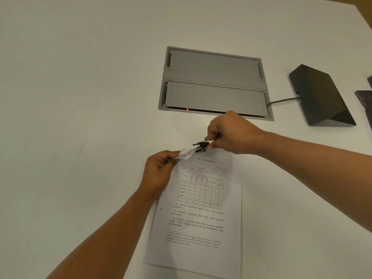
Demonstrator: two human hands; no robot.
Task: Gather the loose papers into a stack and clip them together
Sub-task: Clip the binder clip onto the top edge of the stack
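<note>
A stack of printed papers (198, 218) lies on the white table, its top page showing text and a table. My left hand (159, 174) pinches the stack's top left corner and lifts it, so the sheet edges fan out. My right hand (229, 133) squeezes the wire handles of a black binder clip (202, 146), whose jaws sit at the raised corner of the papers. Whether the jaws enclose the corner I cannot tell.
A grey recessed cable box (213, 83) with two lids and a small red light sits just beyond my hands. A black wedge-shaped device (320, 95) with a cable stands at the right. Another dark object (364, 97) shows at the right edge.
</note>
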